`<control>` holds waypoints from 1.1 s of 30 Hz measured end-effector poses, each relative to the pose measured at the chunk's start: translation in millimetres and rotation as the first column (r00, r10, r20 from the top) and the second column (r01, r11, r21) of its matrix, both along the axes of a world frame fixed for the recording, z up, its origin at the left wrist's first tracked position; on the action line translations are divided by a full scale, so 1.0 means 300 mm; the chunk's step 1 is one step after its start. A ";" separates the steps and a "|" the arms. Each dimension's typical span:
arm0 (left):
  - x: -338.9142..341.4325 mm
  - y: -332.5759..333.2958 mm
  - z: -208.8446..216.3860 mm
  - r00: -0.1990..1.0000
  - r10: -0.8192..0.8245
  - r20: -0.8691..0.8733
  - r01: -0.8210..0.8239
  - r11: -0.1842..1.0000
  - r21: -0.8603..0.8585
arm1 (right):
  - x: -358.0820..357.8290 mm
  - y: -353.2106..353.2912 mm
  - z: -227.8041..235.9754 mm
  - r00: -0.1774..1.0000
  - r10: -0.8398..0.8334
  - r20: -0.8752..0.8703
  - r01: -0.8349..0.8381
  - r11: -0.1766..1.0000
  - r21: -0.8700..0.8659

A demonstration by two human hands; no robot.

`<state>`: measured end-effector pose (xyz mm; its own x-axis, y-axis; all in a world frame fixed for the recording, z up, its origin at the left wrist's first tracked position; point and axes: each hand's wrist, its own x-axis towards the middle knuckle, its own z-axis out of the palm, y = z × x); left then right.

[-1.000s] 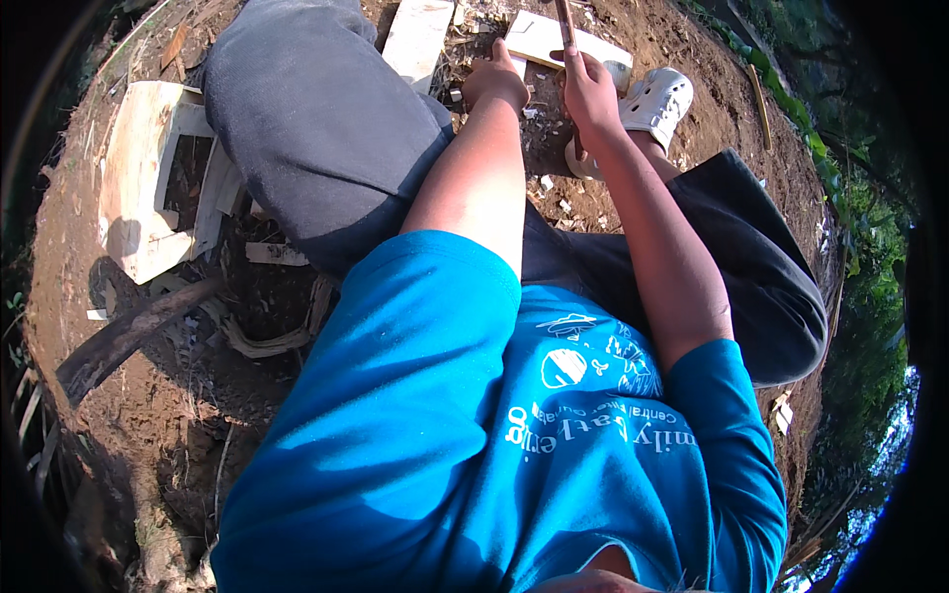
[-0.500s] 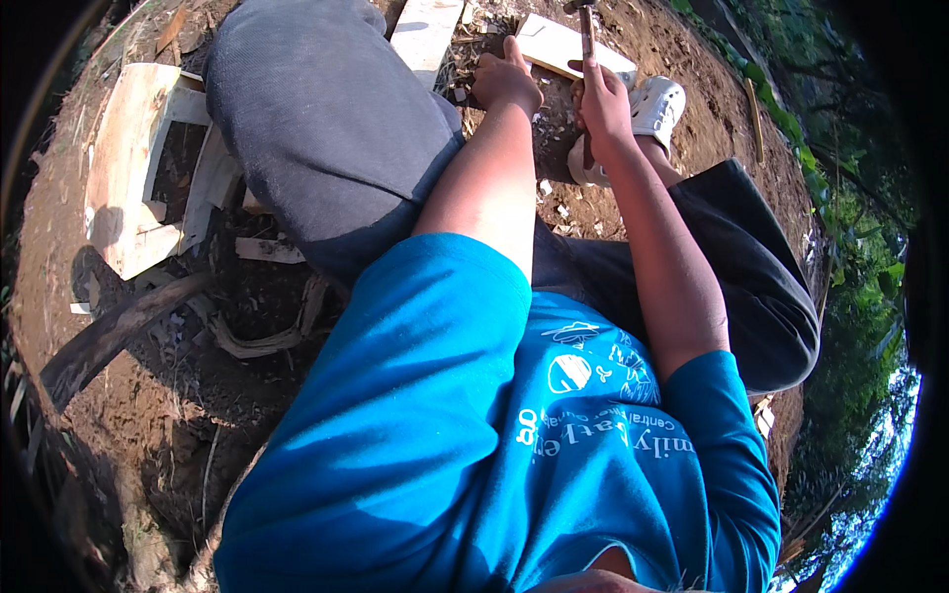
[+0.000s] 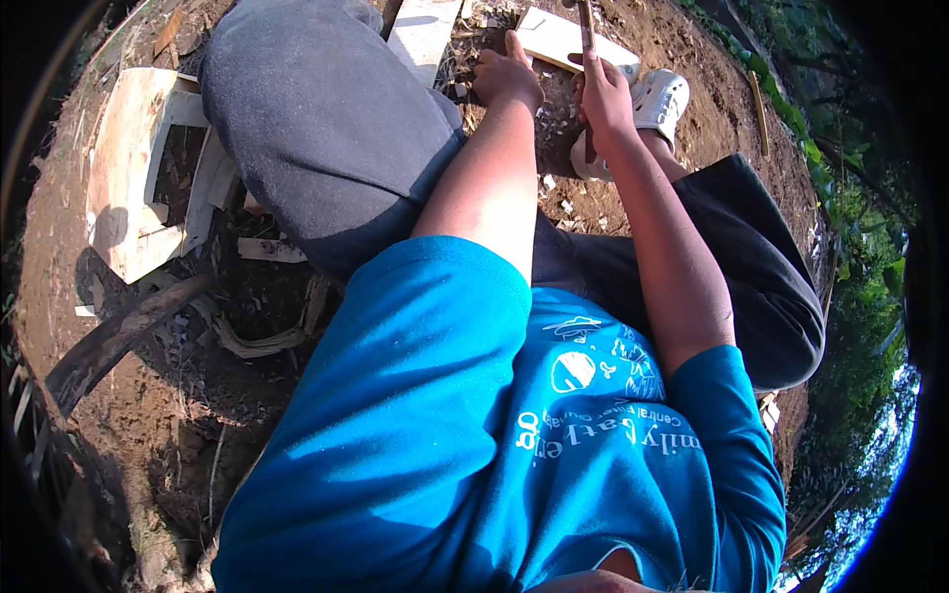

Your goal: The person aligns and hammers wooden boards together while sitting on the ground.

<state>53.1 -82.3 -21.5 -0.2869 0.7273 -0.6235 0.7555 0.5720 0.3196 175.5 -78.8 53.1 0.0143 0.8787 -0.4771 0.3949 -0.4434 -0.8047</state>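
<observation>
My right hand [image 3: 605, 97] is closed around the brown handle of a hammer [image 3: 588, 30]. The handle points away from me, its thumb lying along it, and the hammer's head is mostly cut off by the upper edge. To its left, my left hand [image 3: 507, 77] has its thumb stretched up and its fingers curled; what they hold, if anything, is hidden. The thumb is beside the left end of a pale wooden board [image 3: 568, 42], which lies just beyond both hands. A second pale board [image 3: 420, 44] lies farther left, past my knee.
A boxy wooden frame [image 3: 129, 183] stands on the soil at the left, by my bent leg [image 3: 326, 128]. Nearer lies a thick branch [image 3: 124, 331]. My foot in a white clog [image 3: 660, 104] is beside the right hand. Wood chips are scattered about; green plants [image 3: 860, 257] edge the right.
The hammer has shifted slightly upward, so less of its head shows. My left hand stays almost in place, and the whole view has moved a little.
</observation>
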 end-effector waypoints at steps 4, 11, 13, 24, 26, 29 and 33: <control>-0.002 -0.004 0.022 1.000 -0.003 0.028 0.003 1.000 -0.027 | 0.001 -0.004 -0.012 0.999 -0.004 0.033 0.004 1.000 0.009; -0.017 -0.005 0.036 0.997 0.008 0.074 -0.004 0.999 -0.047 | -0.012 -0.010 -0.009 0.998 -0.001 0.055 0.002 1.000 -0.014; -0.019 -0.006 0.033 0.997 0.013 0.072 -0.010 0.999 -0.039 | -0.010 -0.010 -0.014 0.999 0.000 0.052 -0.001 1.000 0.008; -0.007 -0.007 0.051 0.995 0.055 0.089 -0.051 0.998 -0.046 | 0.015 -0.051 -0.043 0.983 0.088 0.161 -0.089 0.996 -0.004; -0.009 -0.007 0.038 0.994 0.065 0.090 -0.062 0.997 -0.038 | 0.019 -0.059 -0.048 0.980 0.103 0.171 -0.106 0.994 0.010; -0.007 -0.005 0.028 0.995 0.067 0.072 -0.064 0.997 -0.042 | 0.018 -0.065 -0.030 0.974 0.109 0.200 -0.114 0.993 0.016; 0.006 -0.009 0.039 1.000 0.005 -0.012 -0.005 0.999 -0.031 | 0.013 -0.070 -0.021 0.955 0.113 0.276 -0.148 0.983 0.111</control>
